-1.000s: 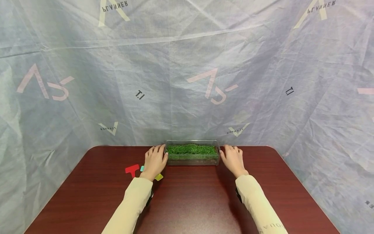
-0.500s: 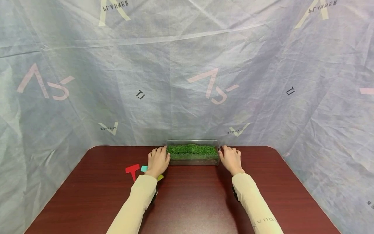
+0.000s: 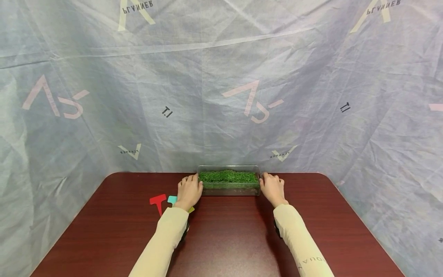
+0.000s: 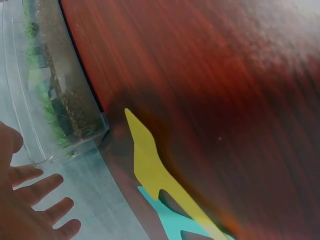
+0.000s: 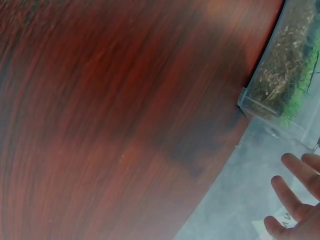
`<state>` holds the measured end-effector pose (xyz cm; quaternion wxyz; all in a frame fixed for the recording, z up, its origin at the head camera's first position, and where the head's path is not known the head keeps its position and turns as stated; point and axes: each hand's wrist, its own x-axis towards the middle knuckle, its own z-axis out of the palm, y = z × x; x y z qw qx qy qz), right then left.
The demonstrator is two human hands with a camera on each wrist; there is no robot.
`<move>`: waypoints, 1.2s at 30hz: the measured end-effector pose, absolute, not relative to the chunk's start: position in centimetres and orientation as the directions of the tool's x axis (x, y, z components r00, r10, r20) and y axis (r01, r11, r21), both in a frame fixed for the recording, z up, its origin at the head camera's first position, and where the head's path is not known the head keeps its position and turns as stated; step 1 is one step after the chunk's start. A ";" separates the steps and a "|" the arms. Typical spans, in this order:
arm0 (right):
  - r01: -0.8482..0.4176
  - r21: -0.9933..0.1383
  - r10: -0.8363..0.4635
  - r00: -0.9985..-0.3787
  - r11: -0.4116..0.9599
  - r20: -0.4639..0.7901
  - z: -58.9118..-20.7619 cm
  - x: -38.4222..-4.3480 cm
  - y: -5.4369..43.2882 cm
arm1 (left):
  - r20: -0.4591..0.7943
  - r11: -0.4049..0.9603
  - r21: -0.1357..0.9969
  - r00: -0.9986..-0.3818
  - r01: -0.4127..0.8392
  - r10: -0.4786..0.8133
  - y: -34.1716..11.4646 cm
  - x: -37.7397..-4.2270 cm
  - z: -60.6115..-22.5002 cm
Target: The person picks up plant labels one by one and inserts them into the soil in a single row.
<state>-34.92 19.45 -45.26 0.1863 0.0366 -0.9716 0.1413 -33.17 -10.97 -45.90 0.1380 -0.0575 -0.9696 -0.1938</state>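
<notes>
A clear plastic box [image 3: 230, 192] stands at the back middle of the table, with green grass [image 3: 228, 176] on top of brown, soil-like matter. My left hand [image 3: 189, 190] is at the box's left end, thumb at the near corner; in the left wrist view its fingers [image 4: 40, 190] are spread beside the end wall. On the opposite end, my right hand [image 3: 272, 188] mirrors it, and the right wrist view shows its fingers [image 5: 287, 197] extended just past the wall. Neither hand's fingers curl round the box.
Left of the box lie a red T-shaped plant label [image 3: 157, 199], a light blue label [image 3: 172, 199] and a yellow label [image 4: 150, 162], the last two partly under my left wrist. Grey printed cloth [image 3: 221, 96] hangs behind and beside the dark red table [image 3: 228, 231].
Both hands have moved slightly inward to the box's ends, the left hand rightward and the right hand leftward. More of the light blue label shows. The box stays in place.
</notes>
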 end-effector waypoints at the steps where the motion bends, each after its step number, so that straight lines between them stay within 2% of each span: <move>1: -0.123 -0.263 -0.016 -0.927 0.957 0.374 -45.3 -34.9 19.4 | 0.296 0.919 0.357 -0.953 0.168 0.060 -10.9 -33.2 -46.0; 11: -0.140 -0.289 -0.018 -0.921 0.947 0.388 -45.4 -34.6 19.4 | 0.328 0.912 0.355 -0.941 0.207 0.086 -11.0 -32.7 -46.0; 22: -0.158 -0.260 -0.038 -0.910 0.953 0.412 -45.7 -33.4 20.0 | 0.395 0.936 0.243 -0.907 0.256 0.145 -11.6 -31.6 -46.6; 36: -0.200 -0.212 -0.082 -0.882 0.956 0.464 -45.8 -31.3 20.4 | 0.448 0.940 0.174 -0.873 0.294 0.190 -11.8 -30.0 -46.6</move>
